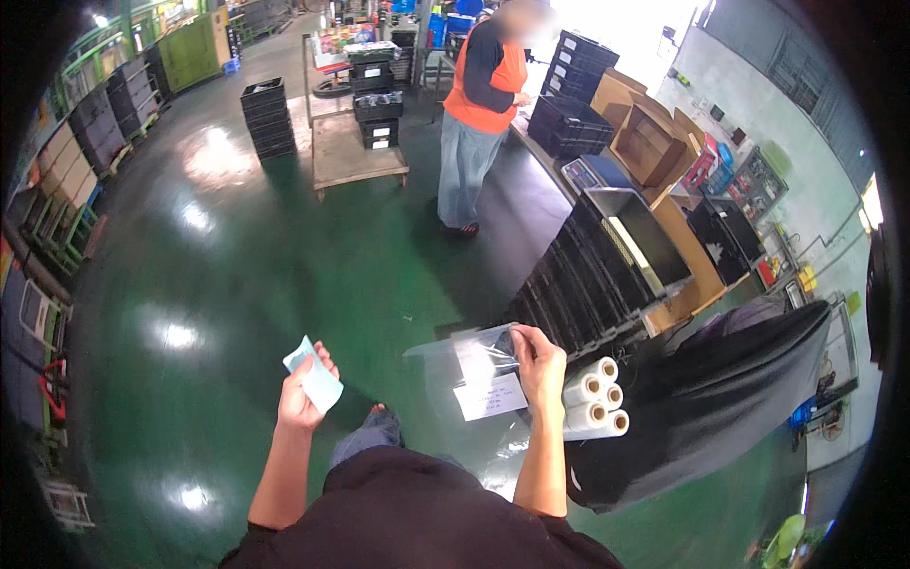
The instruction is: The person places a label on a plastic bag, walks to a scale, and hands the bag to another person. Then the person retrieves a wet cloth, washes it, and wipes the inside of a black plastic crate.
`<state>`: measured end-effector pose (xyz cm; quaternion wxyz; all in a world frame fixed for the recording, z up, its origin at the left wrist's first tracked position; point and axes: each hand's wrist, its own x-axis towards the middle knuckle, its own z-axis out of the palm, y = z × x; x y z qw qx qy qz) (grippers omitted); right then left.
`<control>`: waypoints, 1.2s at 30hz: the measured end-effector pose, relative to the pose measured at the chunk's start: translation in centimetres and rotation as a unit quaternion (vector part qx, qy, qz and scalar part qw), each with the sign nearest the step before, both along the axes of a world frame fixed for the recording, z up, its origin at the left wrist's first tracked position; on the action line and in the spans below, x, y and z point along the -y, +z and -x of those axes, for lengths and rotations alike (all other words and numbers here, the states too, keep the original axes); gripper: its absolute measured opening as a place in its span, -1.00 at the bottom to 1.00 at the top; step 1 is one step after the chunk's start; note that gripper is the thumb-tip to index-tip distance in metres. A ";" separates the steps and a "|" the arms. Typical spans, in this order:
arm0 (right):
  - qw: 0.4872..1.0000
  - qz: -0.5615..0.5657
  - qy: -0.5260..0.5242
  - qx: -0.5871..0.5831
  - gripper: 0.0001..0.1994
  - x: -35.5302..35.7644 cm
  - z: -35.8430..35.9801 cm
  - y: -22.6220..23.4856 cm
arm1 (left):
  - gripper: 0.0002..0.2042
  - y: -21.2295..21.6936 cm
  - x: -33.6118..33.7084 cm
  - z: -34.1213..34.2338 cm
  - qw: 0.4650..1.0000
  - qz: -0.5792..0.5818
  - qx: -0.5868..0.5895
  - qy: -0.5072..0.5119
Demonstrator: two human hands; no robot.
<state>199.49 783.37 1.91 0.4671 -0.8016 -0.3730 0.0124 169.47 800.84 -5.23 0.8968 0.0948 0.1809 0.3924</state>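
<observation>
My left hand point(301, 398) is closed around a light blue slip of paper point(322, 383), which sticks out on both sides of the fingers. On the other side, my right hand point(540, 368) pinches the upper edge of a clear plastic bag point(441, 356) between thumb and fingers. The bag hangs out to the left of that hand. A white label with handwriting point(490, 396) shows at the bag; whether it is inside or on the surface I cannot tell. Right beside my right forearm are several rolls of clear film point(590, 417) with brown cores.
Stacked black crates point(592, 275) stand ahead on the right, near a dark cloth-covered heap point(701, 408). A person in an orange vest point(488, 85) stands at a bench with cardboard boxes point(654, 137). Further off are a flat trolley point(355, 156) and another crate stack point(268, 119).
</observation>
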 end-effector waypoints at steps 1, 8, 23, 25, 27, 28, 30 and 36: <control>0.999 -0.041 -0.007 -0.002 -0.88 -2.1 -1.5 0.2 | -0.76 1.0 -3.3 -2.3 0.999 -0.010 0.033 -0.031; 0.960 -0.206 -0.115 -0.152 -0.86 -10.5 -10.9 -0.7 | -0.75 6.0 -19.8 -19.6 0.979 -0.058 0.039 -0.193; 0.873 -0.443 -0.203 -0.025 -0.79 -36.5 -40.4 2.0 | -0.78 3.7 -43.4 -45.6 0.980 -0.070 0.020 -0.185; 0.852 -0.460 -0.247 -0.045 -0.75 -38.9 -44.1 2.6 | -0.77 2.7 -45.1 -48.2 0.979 -0.063 0.051 -0.187; 0.823 -0.503 -0.257 -0.054 -0.73 -40.5 -47.3 3.2 | -0.76 1.7 -46.4 -50.8 0.977 -0.039 0.058 -0.200; 0.816 -0.512 -0.266 -0.040 -0.73 -41.1 -48.6 3.5 | -0.76 1.3 -47.1 -52.2 0.979 -0.034 0.032 -0.198; 0.796 -0.532 -0.287 -0.029 -0.72 -42.0 -51.1 4.1 | -0.76 0.8 -48.6 -55.3 0.975 -0.029 0.018 -0.222; 0.746 -0.571 -0.342 0.019 -0.73 -43.4 -56.2 5.6 | -0.76 2.6 -53.0 -64.4 0.947 -0.038 0.010 -0.320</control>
